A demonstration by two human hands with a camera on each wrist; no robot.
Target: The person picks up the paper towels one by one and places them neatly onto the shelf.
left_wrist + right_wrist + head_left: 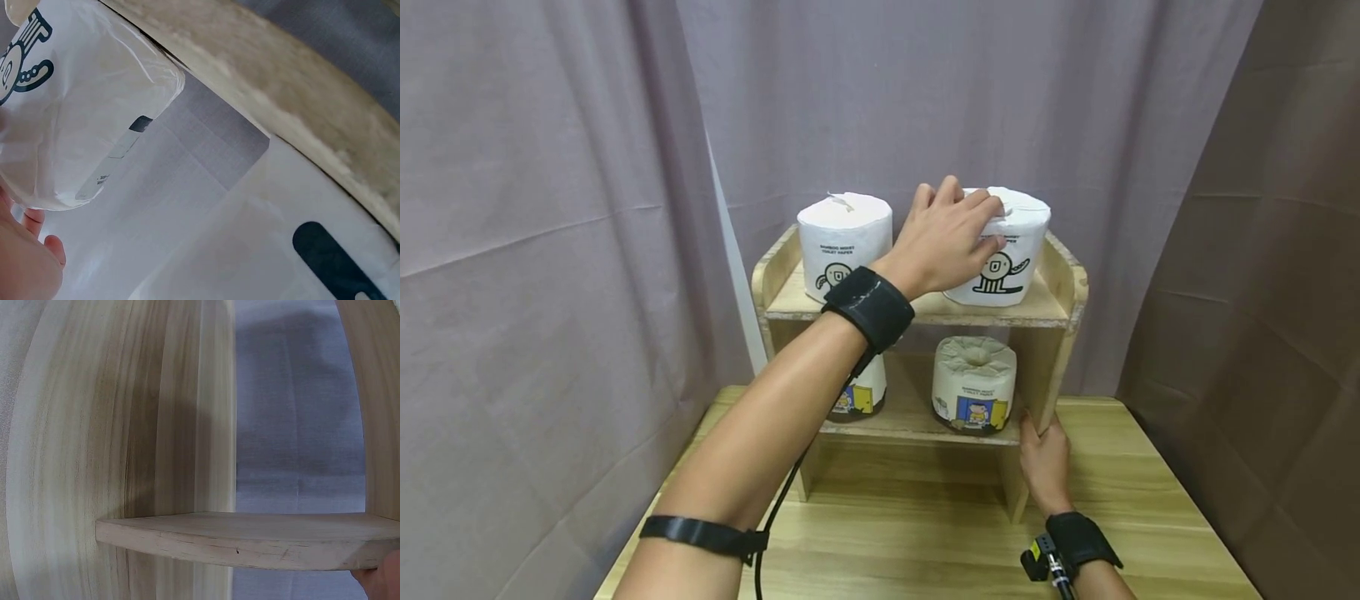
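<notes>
A small two-tier wooden shelf (917, 433) stands on the table with wrapped toilet paper rolls on it. On the upper tier, my left hand (946, 237) grips the upper left of the right-hand white toilet paper roll (1026, 218), with fingers bent over its top and the thumb at its front. That roll (81, 106) also shows in the left wrist view, the fingertips at its edge. Another white roll (844, 229) stands to the left. Lower down on the right, my right hand (1047, 467) holds the shelf's side panel (250, 547), thumb in front and fingers partly hidden.
On the lower tier stand a beige-topped roll (976, 387) and another roll (868, 387) partly behind my left forearm. Grey curtains (865, 100) hang behind and at the sides of the wooden table (925, 542). A black cable (786, 492) runs along my left arm.
</notes>
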